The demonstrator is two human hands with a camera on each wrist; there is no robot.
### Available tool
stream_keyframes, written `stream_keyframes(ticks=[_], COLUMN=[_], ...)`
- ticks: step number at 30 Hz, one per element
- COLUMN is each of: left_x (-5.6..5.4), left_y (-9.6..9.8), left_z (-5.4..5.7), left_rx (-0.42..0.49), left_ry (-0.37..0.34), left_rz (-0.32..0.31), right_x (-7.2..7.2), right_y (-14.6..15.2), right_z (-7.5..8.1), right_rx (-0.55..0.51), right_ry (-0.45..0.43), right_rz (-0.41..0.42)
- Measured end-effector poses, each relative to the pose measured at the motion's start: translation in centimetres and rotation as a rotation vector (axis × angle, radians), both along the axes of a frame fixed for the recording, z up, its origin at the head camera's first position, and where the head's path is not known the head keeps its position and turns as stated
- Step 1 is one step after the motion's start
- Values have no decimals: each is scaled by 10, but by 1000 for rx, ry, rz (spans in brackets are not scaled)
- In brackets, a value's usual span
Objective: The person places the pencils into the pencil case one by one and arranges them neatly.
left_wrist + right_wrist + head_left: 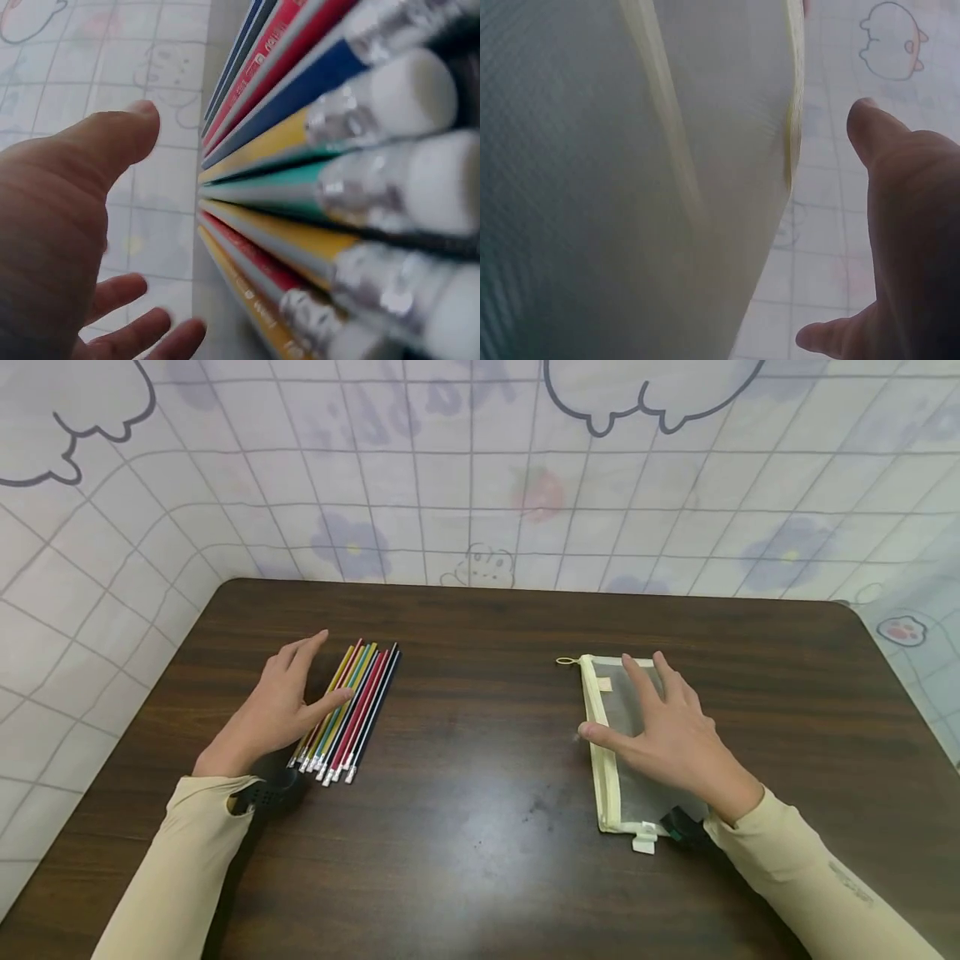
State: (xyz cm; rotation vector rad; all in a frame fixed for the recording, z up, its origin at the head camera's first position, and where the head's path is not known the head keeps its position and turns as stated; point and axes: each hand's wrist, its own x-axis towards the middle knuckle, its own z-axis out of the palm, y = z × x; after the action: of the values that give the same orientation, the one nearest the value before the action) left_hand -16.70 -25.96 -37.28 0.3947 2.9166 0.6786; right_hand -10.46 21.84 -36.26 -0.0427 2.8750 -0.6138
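Observation:
A row of several pencils (352, 710) in yellow, red, green, blue and black lies on the left of the table, white eraser ends toward me. Over their left side hovers my left hand (281, 706), fingers spread and holding nothing; the eraser ends (420, 94) show large in the left wrist view. To the right lies a see-through mesh zipper pouch (626, 785) with pale yellow edging. My right hand (671, 735) is spread above it, thumb over the zipper edge, with nothing in its grasp. The mesh (577, 187) fills much of the right wrist view, beside the thumb.
The dark brown wooden table (465, 860) carries both groups of things. A loop zipper pull (567, 661) sticks out at the pouch's far left corner, a white tag (643, 842) at its near edge. Behind the table hangs a white gridded cloth (450, 477).

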Motion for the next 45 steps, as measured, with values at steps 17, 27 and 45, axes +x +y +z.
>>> stream_keyframes(ticks=[17,27,45], left_x=[1,2,3], left_y=[-4,-6,-1], left_z=[-4,-4,0], left_rx=[95,72,38], left_ry=[-97,-125,-136], left_rz=[16,54,199], right_x=[3,3,7], right_y=[-5,0,12], right_z=[-8,-6,-8], right_rx=[55,48,-43], right_ry=[53,57,35], right_rz=[73,48,-33])
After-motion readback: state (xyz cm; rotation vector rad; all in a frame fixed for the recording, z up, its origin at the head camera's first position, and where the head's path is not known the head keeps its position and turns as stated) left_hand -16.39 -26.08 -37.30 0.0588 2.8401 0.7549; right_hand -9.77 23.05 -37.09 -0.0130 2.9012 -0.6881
